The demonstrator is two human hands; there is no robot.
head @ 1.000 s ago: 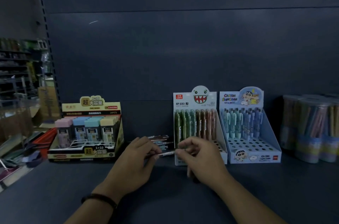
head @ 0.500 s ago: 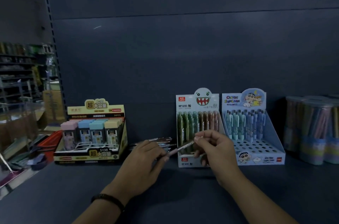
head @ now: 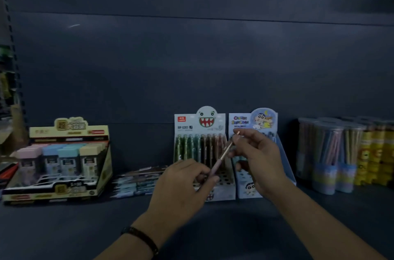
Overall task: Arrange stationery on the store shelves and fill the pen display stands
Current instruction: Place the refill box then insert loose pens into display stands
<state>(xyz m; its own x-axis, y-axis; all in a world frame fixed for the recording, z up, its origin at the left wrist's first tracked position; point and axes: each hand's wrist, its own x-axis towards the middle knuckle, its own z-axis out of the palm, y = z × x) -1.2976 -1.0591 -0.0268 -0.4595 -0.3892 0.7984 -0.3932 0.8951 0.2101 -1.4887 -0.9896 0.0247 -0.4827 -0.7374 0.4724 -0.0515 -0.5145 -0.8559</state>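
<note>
Pen: slim pink pen (head: pixel 224 153), tilted before white monster-face cardboard stand (head: pixel 187 126).
Left hand (head: pixel 181 187): pinches its lower end.
Right hand (head: pixel 264 161): my fingers pinch its top.

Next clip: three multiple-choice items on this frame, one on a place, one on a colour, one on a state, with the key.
1. Where do the loose pens lie? A. On the shelf, between the yellow box and the monster stand. B. On the floor. C. Inside the yellow box.
2. What colour is the cartoon stand? A. Red. B. Light blue. C. Black.
3. How is the pink pen? A. Flat on the shelf. B. Standing in a cup. C. Held tilted, off the shelf.
Key: A, they lie there; B, its header is pale blue; C, the left hand and right hand pinch its ends.
</note>
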